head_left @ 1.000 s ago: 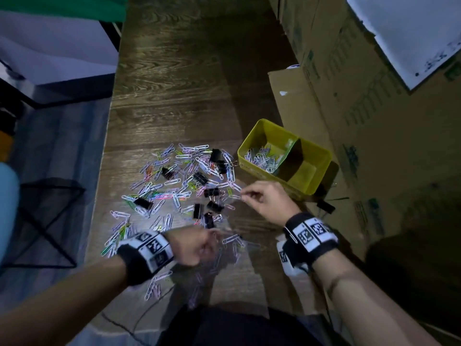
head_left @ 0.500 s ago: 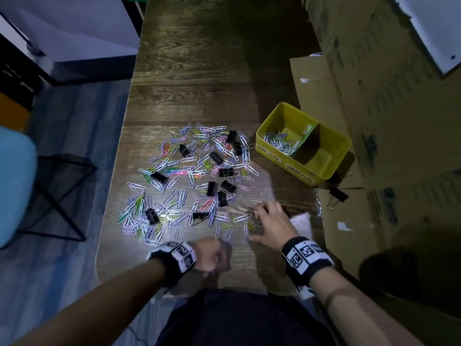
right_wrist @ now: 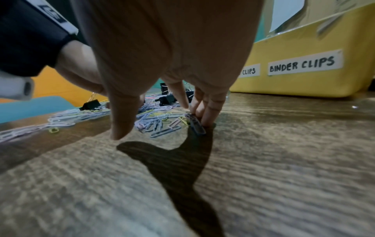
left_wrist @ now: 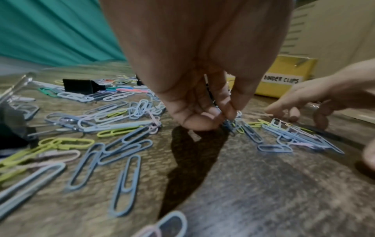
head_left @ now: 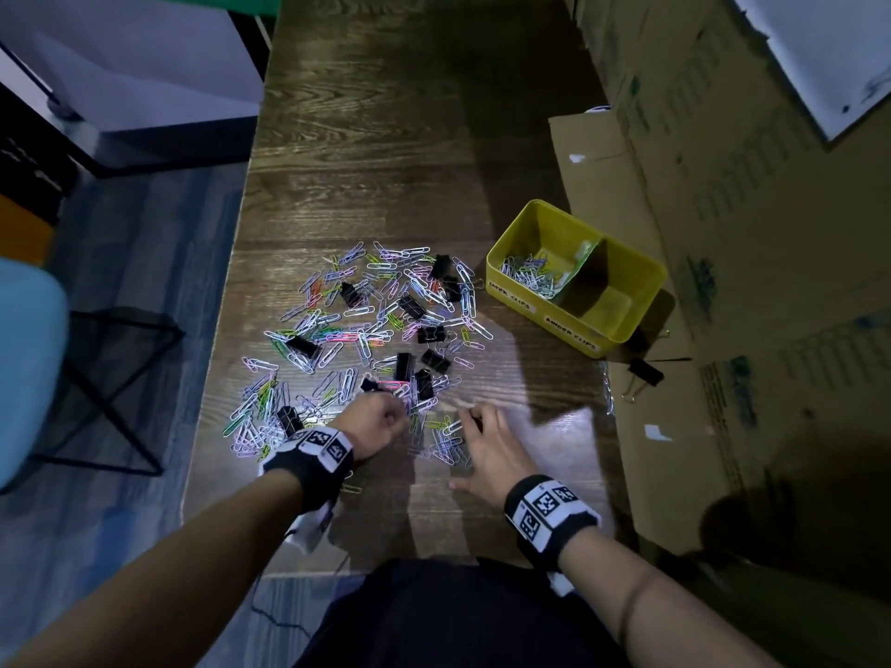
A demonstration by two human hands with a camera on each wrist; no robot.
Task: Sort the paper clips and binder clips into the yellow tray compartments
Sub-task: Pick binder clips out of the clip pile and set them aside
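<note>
Coloured paper clips (head_left: pixel 366 325) and black binder clips (head_left: pixel 430 334) lie scattered on the wooden table. The yellow tray (head_left: pixel 513 287) stands to their right. Its left compartment holds paper clips (head_left: pixel 530 277), and the right one, labelled BINDER CLIPS (right_wrist: pixel 302 65), shows only its floor. My left hand (head_left: pixel 400 419) is curled at the near edge of the pile and pinches blue paper clips (left_wrist: pixel 230 124) between thumb and fingers (left_wrist: pixel 227 110). My right hand (head_left: pixel 470 421) is spread beside it. Its straight fingertips (right_wrist: pixel 205 118) press the table against a dark paper clip (right_wrist: pixel 196 126).
Flattened cardboard (head_left: pixel 675 426) lies right of the table, with a stray binder clip (head_left: pixel 646 371) on it behind the tray. A cardboard wall rises at the far right. A blue chair (head_left: pixel 24 368) and a black wire stand (head_left: pixel 111 378) stand left of the table.
My right hand drew back from beside the tray to the near edge of the pile. My left hand moved forward from the table edge into the clips and closed on some.
</note>
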